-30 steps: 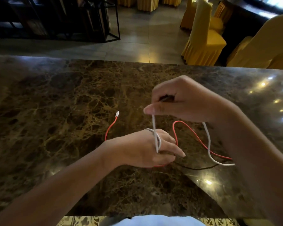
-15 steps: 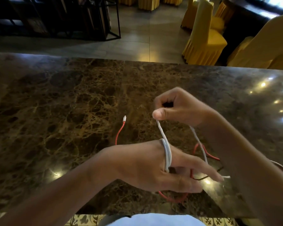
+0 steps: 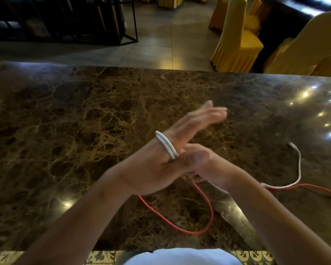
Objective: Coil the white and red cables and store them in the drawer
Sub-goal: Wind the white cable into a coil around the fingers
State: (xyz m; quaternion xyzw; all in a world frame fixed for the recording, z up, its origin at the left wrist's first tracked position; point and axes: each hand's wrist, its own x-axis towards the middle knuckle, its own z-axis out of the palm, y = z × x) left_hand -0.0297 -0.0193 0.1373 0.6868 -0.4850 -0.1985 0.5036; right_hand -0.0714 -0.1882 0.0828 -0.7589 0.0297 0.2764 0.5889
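Both forearms are bare from the lower frame edge to the wrists, with no sleeve, watch or band on them. The left hand and right hand wear no gloves or rings that can be made out; motion blur softens the fingertips toward 1 o'clock. At 6 o'clock, a strip of white garment shows, apparently a shirt.

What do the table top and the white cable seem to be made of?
Table top: likely polished marble or similar stone, dark brown with golden veins and glossy light reflections. White cable: probably smooth plastic or rubber sheath, slightly shiny, bending easily around the left hand.
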